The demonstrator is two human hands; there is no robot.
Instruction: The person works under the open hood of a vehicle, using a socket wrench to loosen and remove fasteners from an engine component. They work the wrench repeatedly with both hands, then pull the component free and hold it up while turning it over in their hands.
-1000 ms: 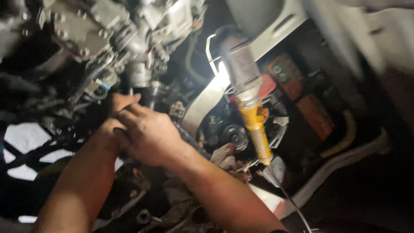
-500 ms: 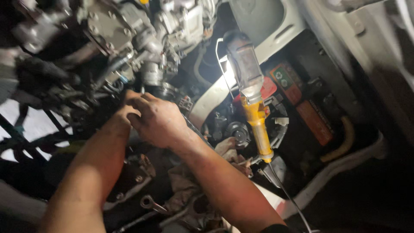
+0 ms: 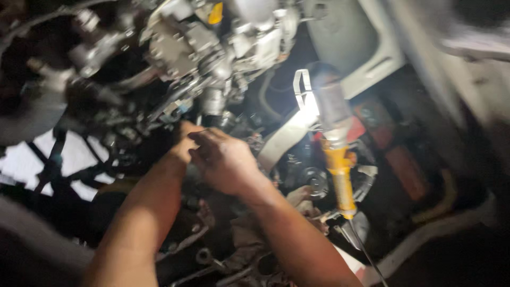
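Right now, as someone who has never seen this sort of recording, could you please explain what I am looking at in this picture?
This is one view from a camera worn on a person's head, looking at their own two bare hands inside a dark engine bay. The right hand lies over the left hand; both press together just below a grey metal engine assembly. The picture is blurred, so whether the fingers hold anything cannot be told. To the right hangs a work lamp with a yellow handle, lighting the area. Lower down, among dark parts, lies what looks like a wrench.
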